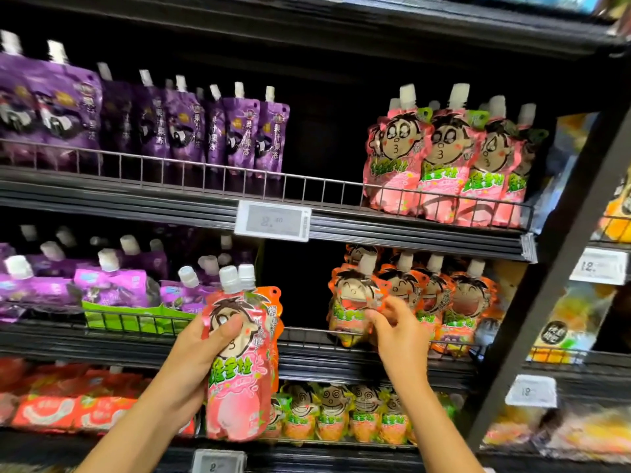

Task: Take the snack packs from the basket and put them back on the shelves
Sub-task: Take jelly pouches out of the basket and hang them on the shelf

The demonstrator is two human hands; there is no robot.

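Gripped together in the left hand (201, 346), a pink spouted foil pouch (235, 367) and an orange spouted foil pouch (273, 322) behind it could slide apart while the right hand (392, 326) pinches an orange shelf pouch (351, 302), risking toppling that row.

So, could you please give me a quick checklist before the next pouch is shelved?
1. Left hand grips the pink pouch: ok.
2. An orange pouch sits behind the pink one in that hand: ok.
3. Right hand is at the orange pouches on the middle shelf: ok.
4. Matching pink pouches stand on the upper shelf: ok.
5. Free slot in the pink row: cannot tell.
6. Basket in view: not ok.
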